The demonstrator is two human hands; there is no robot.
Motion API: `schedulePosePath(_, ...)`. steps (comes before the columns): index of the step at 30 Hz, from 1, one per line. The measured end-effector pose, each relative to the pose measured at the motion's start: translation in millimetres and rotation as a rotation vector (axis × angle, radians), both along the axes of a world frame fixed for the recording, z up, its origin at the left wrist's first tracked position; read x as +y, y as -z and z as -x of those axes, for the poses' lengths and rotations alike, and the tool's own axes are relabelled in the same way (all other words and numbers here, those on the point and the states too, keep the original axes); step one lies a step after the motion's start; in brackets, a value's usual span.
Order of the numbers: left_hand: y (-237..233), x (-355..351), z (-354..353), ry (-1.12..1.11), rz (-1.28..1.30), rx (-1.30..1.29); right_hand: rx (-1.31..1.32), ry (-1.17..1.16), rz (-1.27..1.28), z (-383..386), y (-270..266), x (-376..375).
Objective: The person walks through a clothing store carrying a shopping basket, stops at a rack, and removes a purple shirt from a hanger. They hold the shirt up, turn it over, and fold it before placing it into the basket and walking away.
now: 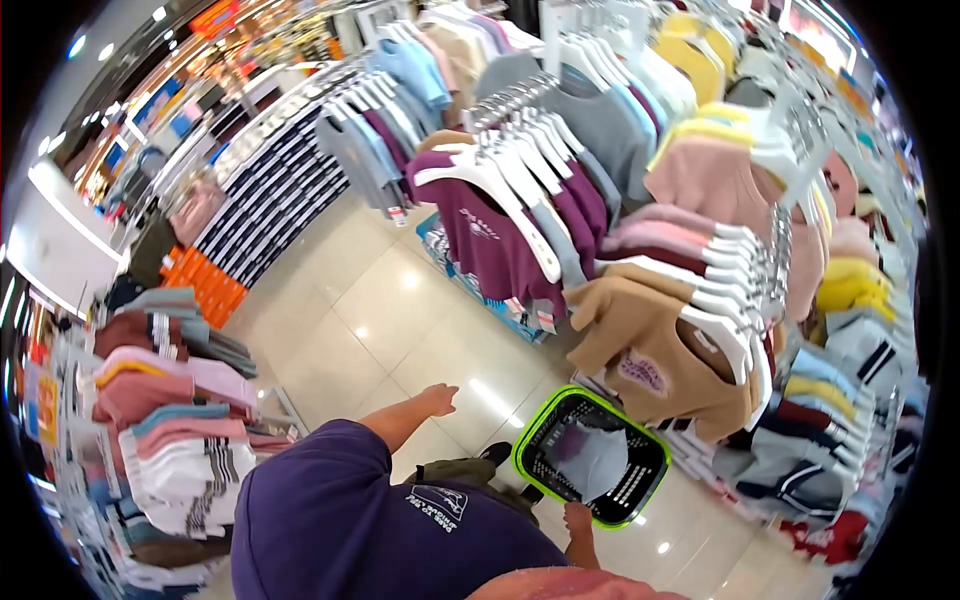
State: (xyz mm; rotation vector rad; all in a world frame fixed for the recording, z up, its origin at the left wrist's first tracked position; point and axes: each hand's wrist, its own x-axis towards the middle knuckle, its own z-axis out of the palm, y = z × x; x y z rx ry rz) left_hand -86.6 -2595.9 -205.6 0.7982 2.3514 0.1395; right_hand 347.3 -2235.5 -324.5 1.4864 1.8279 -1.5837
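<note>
My left hand (pixel 438 400) hangs out over the tiled floor, away from any garment. It is empty, with its fingers partly stretched out. My right hand (pixel 578 520) is closed at the near rim of a black shopping basket (pixel 650 465) with a bright green edge. Inside the basket lie a pale grey garment (pixel 597 460) and something dark purple beside it. Just beyond the basket, a brown T-shirt (pixel 625 340) with a pink print hangs on a white hanger. A maroon T-shirt (pixel 490 235) hangs farther off on the same side.
Racks of hung clothes line the right, including a pink top (pixel 705 180). On the left, folded and hung clothes (pixel 185 450) fill another rack. Orange boxes (pixel 203 285) and dark striped boxes (pixel 270 220) stand ahead. Shiny floor tiles (pixel 375 305) run between the racks.
</note>
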Motion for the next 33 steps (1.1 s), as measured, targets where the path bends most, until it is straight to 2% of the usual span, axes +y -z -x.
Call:
schedulePosePath(4, -7, -25, -41, 0.103, 0.093, -0.085, 0.018, -0.099, 0.077, 52, -53, 20)
schedulePosePath(6, -14, -30, -69, 0.12, 0.053, -0.09, 0.159, -0.224, 0.169, 66, -59, 34)
schedulePosePath(9, -25, -27, -105, 0.115, 0.035, -0.126, 0.12, -0.148, 0.153, 78, -84, 41)
schedulePosePath(11, -12, -24, -123, 0.177, 0.043, -0.117, 0.11, -0.183, 0.177, 77, -94, 51)
schedulePosePath(13, -29, -14, -139, 0.11, 0.039, -0.104, 0.098, -0.236, 0.165, 67, -96, 64)
schedulePosePath(14, -38, -9, -146, 0.077, 0.04, -0.102, 0.103, -0.344, 0.199, 60, -94, 75)
schedulePosePath(16, -43, -1, -154, 0.072, 0.059, -0.11, 0.029, -0.421, 0.175, 42, -106, 87)
schedulePosePath(18, -48, 6, -159, 0.067, 0.049, -0.11, 0.271, -0.707, 0.003, 19, -119, 100)
schedulePosePath(20, -54, 9, -162, 0.055, 0.013, -0.103, 0.325, -0.841, -0.106, 2, -131, 109)
schedulePosePath(22, -67, 13, -164, 0.065, 0.023, -0.1, 0.191, -0.832, -0.146, -10, -151, 111)
schedulePosePath(23, -63, 14, -164, 0.077, 0.045, -0.116, 0.194, -0.752, -0.115, -14, -167, 108)
schedulePosePath(24, -59, 15, -165, 0.092, 0.069, -0.136, 0.093, -0.65, -0.016, -18, -162, 111)
schedulePosePath(26, -53, 15, -167, 0.108, 0.097, -0.154, -0.108, -0.429, 0.18, -39, -105, 126)
schedulePosePath(27, -53, 16, -169, 0.106, 0.103, -0.152, -0.123, -0.36, 0.193, -48, -98, 123)
schedulePosePath(30, -51, 25, -168, 0.134, 0.128, -0.152, -0.057, -0.808, -0.023, -59, -96, 134)
schedulePosePath(33, -47, 35, -166, 0.149, 0.101, -0.136, 0.513, -1.373, -0.612, -79, -67, 140)
